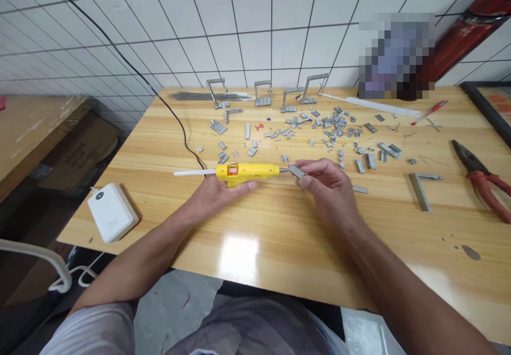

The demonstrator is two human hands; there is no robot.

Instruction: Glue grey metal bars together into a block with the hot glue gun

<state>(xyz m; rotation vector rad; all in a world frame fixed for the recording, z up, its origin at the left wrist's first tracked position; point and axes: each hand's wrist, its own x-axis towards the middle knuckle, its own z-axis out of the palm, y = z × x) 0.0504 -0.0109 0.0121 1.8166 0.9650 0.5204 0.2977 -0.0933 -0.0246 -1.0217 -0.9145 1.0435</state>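
My left hand [217, 192] is wrapped round a yellow hot glue gun [257, 171], which lies level with its nozzle pointing right. A white glue stick [195, 173] sticks out of its back end. Between the thumb and fingers of my right hand [329, 187] is a small grey rectangular block [297, 172]. The nozzle tip meets the block's left end or sits right at it; I cannot tell whether they touch. Behind my hands lie many loose grey pieces [335, 126], and several small grey frames [263, 93] stand near the wall.
Red-handled pliers [483, 176] and an L-shaped grey piece [421, 191] lie at the right. A white power bank [112, 212] sits at the left edge. The black cord [159, 97] runs down to the glue gun. A red flask [467, 35] leans at the back right beside a red pen [430, 112].
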